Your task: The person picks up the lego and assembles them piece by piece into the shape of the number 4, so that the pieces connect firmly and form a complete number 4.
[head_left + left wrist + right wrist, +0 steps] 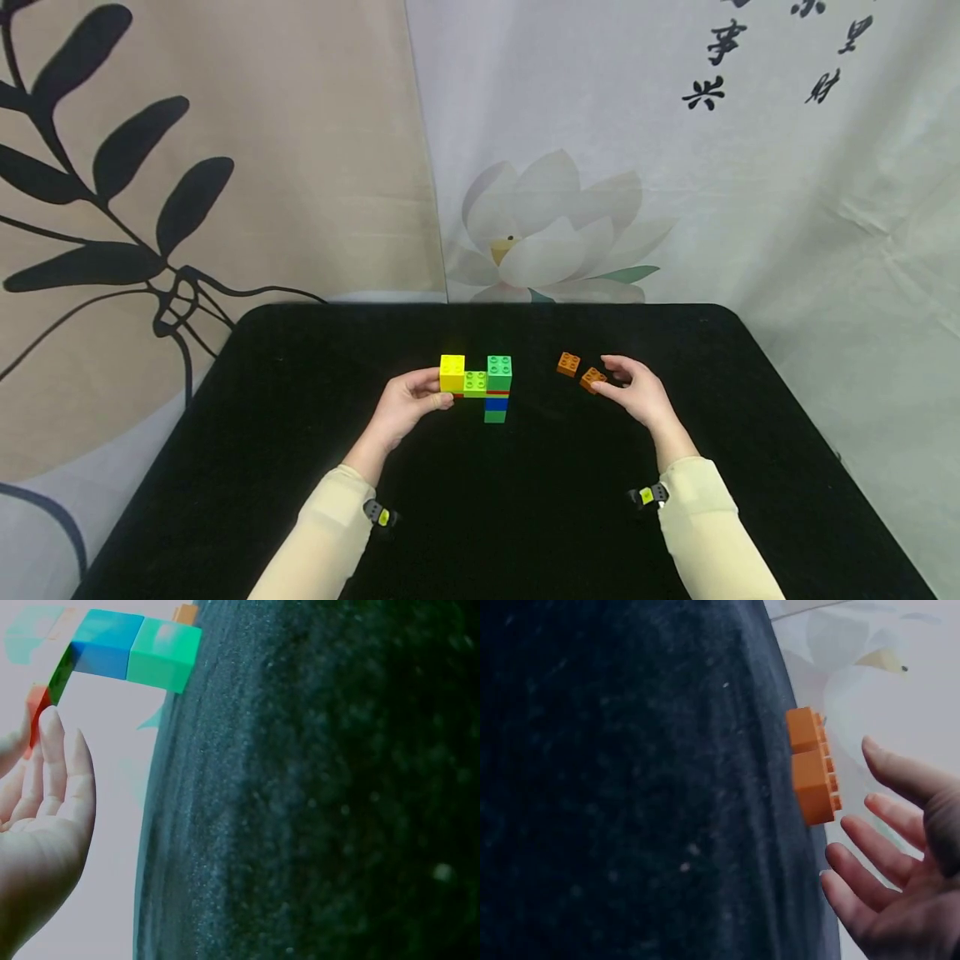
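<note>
My left hand (401, 410) pinches the left end of a joined toy brick structure, just below its yellow brick (452, 371). A lime brick (475, 382) sits in the middle of it. On the right stands a green brick (499, 372), with a blue brick (496, 404) and another green brick (495, 417) lower down. In the left wrist view, finger and thumb grip a red brick (36, 712). Two orange bricks (568, 363) lie close together to the right. Beside the nearer orange brick (814, 787), my right hand (643, 396) has its thumb and fingers spread around it.
Everything is over a black cloth-covered table (570, 500) with rounded far corners. Behind its far edge hangs a printed curtain (330, 167) with leaves, a lotus and writing. Both sleeves carry small wrist cameras (381, 514).
</note>
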Demonstrator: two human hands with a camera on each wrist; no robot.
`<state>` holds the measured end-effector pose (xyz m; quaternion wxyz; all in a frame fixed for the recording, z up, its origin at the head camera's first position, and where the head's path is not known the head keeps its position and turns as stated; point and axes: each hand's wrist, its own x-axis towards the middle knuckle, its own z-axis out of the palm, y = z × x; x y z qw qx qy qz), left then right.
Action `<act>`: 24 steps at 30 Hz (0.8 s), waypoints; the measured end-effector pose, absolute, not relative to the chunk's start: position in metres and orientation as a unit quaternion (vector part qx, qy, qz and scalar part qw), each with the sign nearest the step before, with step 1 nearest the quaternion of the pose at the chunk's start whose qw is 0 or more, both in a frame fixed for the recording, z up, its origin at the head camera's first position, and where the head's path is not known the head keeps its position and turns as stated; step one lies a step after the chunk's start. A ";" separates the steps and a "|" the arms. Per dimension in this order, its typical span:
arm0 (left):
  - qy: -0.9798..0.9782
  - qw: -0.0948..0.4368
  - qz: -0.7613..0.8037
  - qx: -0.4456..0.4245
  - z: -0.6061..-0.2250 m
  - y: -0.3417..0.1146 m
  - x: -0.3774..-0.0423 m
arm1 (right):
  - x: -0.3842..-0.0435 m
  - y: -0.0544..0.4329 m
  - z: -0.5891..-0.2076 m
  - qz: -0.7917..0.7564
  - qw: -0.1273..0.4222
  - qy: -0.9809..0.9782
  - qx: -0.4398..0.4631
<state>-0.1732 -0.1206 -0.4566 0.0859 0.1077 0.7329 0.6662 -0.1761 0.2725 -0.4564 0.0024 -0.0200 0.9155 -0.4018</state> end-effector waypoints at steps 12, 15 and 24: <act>0.729 0.099 0.670 0.103 -0.448 -0.120 -0.170 | -0.184 0.274 -0.466 -0.412 0.029 0.910 0.013; 0.729 0.101 0.669 0.103 -0.448 -0.120 -0.171 | -0.185 0.273 -0.467 -0.416 0.034 0.909 0.015; 0.727 0.093 0.671 0.109 -0.458 -0.121 -0.174 | -0.184 0.274 -0.471 -0.433 0.046 0.900 0.011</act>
